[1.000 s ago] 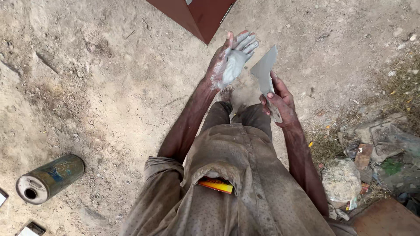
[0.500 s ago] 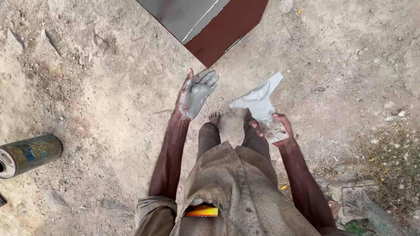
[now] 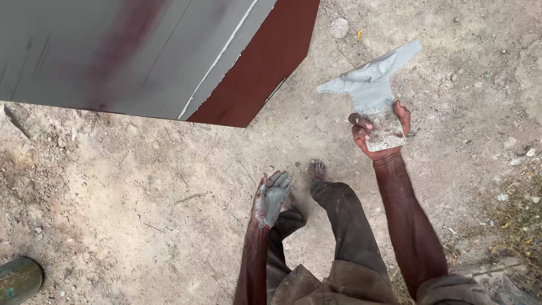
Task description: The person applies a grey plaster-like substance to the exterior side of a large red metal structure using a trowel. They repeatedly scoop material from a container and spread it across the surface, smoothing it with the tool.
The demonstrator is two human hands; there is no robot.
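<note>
My right hand (image 3: 377, 131) is raised over the dirt ground and grips a crumpled grey rag (image 3: 370, 83) smeared with grey paste; the rag's ends stick up and to the right. My left hand (image 3: 271, 197) hangs lower near my knees, fingers loosely apart, its palm coated with grey paste and holding nothing. A large metal sheet (image 3: 141, 56), grey on its left part and dark red on its right edge, lies on the ground ahead of me at the upper left. My bare foot (image 3: 318, 168) shows between both hands.
A green cylindrical can (image 3: 18, 279) lies at the bottom left edge. Small stones (image 3: 339, 27) and twigs are scattered over the sandy ground. Dry grass and debris (image 3: 516, 226) sit at the lower right.
The view has moved forward, so the metal sheet now fills the upper left. My left hand dropped from chest height to near my knees. My right hand lifted the rag up and right.
</note>
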